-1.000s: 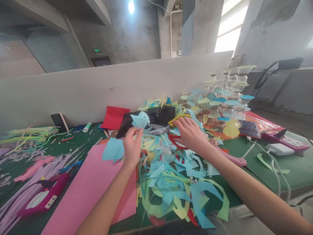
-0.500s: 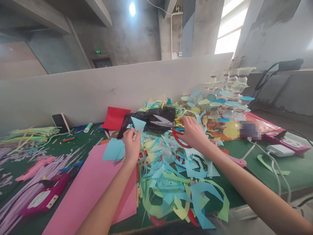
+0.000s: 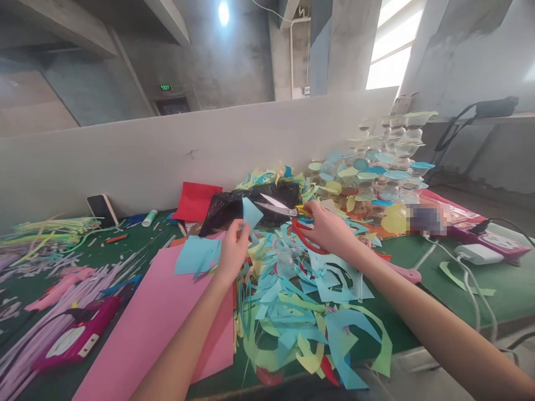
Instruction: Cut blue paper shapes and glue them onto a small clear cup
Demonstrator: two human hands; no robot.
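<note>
Left hand (image 3: 232, 250) pinches blue scrap (image 3: 251, 213) upright; right hand (image 3: 328, 234) grips red-handled scissors (image 3: 278, 209), open blades at scrap's edge.

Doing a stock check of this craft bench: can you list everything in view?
scissors: 1, steel blades, red and yellow handles, in the right hand
paper scraps: many, blue, green and yellow, heaped mid-table
black plastic bag: 1, black, behind the scraps
red paper sheet: 1, red, left of the bag
pink paper sheet: 1, pink, front left
phone: 1, black, leaning at back left
lilac strips: many, lilac, far left
charger: 1, white, right
left hand: 1, pinching a light-blue paper piece
right hand: 1, gripping the scissors
</note>
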